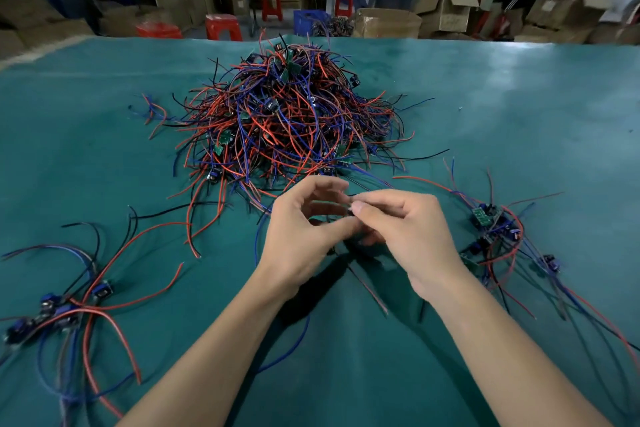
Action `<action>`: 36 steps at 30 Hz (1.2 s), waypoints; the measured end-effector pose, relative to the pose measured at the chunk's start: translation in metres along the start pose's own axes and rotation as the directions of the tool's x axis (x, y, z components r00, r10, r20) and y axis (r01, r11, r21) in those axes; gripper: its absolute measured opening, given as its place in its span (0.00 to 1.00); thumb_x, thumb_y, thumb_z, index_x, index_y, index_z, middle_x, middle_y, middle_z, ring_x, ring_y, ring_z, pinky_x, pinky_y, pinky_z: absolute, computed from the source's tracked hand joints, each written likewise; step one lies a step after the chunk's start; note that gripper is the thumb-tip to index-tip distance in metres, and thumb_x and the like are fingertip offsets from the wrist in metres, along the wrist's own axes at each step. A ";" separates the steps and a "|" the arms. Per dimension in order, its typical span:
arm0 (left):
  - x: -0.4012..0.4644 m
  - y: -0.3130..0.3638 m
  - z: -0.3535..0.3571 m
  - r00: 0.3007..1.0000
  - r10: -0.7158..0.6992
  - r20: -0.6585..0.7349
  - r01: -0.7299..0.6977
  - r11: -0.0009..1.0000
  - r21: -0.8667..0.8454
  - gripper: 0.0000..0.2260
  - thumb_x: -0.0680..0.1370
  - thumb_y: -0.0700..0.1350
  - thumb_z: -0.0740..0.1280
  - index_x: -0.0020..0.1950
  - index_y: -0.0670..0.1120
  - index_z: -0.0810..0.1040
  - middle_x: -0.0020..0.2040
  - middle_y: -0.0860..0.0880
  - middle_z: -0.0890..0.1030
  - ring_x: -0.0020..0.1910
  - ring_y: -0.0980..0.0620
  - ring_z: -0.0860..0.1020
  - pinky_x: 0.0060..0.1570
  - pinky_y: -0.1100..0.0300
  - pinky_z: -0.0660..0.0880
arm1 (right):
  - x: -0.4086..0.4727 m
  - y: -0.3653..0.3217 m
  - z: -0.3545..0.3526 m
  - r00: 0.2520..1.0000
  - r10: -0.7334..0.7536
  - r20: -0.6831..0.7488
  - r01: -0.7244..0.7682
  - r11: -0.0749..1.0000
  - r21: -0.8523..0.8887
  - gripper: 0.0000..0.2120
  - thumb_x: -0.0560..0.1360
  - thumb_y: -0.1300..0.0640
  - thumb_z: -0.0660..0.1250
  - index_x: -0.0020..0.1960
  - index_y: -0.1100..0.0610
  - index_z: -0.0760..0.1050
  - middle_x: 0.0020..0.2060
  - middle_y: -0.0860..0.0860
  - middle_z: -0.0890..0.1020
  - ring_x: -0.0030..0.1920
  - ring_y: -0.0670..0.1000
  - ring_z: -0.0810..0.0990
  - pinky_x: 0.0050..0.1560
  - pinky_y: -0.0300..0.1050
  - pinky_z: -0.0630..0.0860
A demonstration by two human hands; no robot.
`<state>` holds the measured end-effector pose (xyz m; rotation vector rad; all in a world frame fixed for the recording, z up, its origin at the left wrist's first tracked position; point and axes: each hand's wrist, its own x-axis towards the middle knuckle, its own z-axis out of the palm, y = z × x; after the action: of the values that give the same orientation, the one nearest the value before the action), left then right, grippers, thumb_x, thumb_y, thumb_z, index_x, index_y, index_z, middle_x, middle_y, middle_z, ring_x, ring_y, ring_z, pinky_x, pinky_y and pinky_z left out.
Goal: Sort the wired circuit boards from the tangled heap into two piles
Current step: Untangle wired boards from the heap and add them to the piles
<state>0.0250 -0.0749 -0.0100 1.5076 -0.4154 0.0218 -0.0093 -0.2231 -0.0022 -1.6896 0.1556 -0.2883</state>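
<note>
Centrally, a small dark wired circuit board (pixel 349 210), mostly hidden, is pinched between the curled fingers of the left hand (pixel 304 232) and the right hand (pixel 405 229), just in front of the tangled heap of red, blue and black wires (pixel 287 114). Its leads appear to trail down toward the wrists. A small pile of blue-capped boards (pixel 59 312) lies well left on the green table cover (pixel 519 97); a pile of green boards (pixel 491 222) lies nearer, just beside the right hand.
</note>
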 end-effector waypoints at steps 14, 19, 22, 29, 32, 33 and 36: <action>0.002 -0.001 -0.002 0.974 -0.212 0.080 0.218 0.974 -0.070 0.08 0.79 0.42 0.68 0.42 0.44 0.83 0.28 0.47 0.80 0.19 0.56 0.72 0.18 0.70 0.60 | 0.002 -0.008 -0.014 0.994 -0.094 0.061 0.093 0.995 0.021 0.08 0.74 0.68 0.75 0.45 0.55 0.87 0.39 0.53 0.88 0.39 0.49 0.85 0.45 0.41 0.83; 0.002 0.001 -0.002 0.963 -0.236 0.129 0.247 0.966 -0.076 0.09 0.79 0.41 0.68 0.43 0.38 0.82 0.27 0.46 0.78 0.18 0.54 0.71 0.18 0.71 0.60 | 0.006 -0.012 -0.025 0.981 -0.188 -0.055 0.184 0.980 -0.077 0.12 0.72 0.66 0.75 0.42 0.48 0.86 0.38 0.50 0.88 0.39 0.49 0.86 0.47 0.41 0.82; 0.002 0.002 -0.003 0.961 -0.233 0.152 0.244 0.968 -0.059 0.09 0.79 0.40 0.68 0.41 0.37 0.82 0.27 0.46 0.78 0.19 0.54 0.71 0.18 0.70 0.61 | 0.009 -0.018 -0.041 0.948 -0.218 -0.232 0.211 0.976 -0.056 0.09 0.70 0.61 0.73 0.41 0.47 0.86 0.38 0.47 0.88 0.39 0.48 0.85 0.48 0.42 0.81; 0.004 -0.001 -0.005 0.967 -0.237 0.097 0.240 0.970 -0.024 0.11 0.80 0.40 0.66 0.37 0.43 0.81 0.29 0.48 0.79 0.20 0.54 0.72 0.20 0.67 0.60 | 0.007 -0.034 -0.097 0.582 -0.310 -0.752 0.191 0.951 -0.243 0.10 0.71 0.50 0.66 0.36 0.37 0.81 0.34 0.40 0.82 0.40 0.46 0.82 0.50 0.60 0.80; 0.005 -0.003 -0.005 0.972 -0.224 0.070 0.228 0.973 -0.044 0.11 0.81 0.41 0.65 0.40 0.42 0.80 0.31 0.47 0.80 0.23 0.54 0.74 0.21 0.66 0.64 | 0.004 -0.032 -0.118 0.517 -0.341 -0.785 -0.050 0.904 -0.425 0.11 0.71 0.44 0.59 0.34 0.34 0.77 0.34 0.46 0.79 0.41 0.52 0.78 0.47 0.61 0.76; 0.005 -0.004 -0.004 0.972 -0.224 0.068 0.227 0.973 -0.050 0.10 0.81 0.40 0.64 0.41 0.42 0.80 0.31 0.47 0.80 0.24 0.54 0.74 0.21 0.66 0.64 | 0.006 -0.030 -0.122 0.555 -0.341 -0.759 -0.122 0.869 -0.480 0.10 0.71 0.44 0.59 0.38 0.38 0.79 0.36 0.51 0.80 0.43 0.56 0.79 0.47 0.62 0.76; 0.006 -0.006 -0.004 0.972 -0.229 0.051 0.232 0.971 -0.056 0.10 0.82 0.39 0.63 0.43 0.40 0.80 0.32 0.47 0.80 0.25 0.54 0.75 0.23 0.66 0.66 | 0.008 -0.027 -0.116 0.632 -0.335 -0.699 -0.242 0.772 -0.588 0.16 0.70 0.46 0.62 0.48 0.51 0.83 0.43 0.58 0.83 0.48 0.64 0.80 0.52 0.61 0.78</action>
<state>0.0337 -0.0725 -0.0145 1.4897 -0.2714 -0.2068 -0.0351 -0.3317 0.0387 -2.1391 0.9700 -1.1367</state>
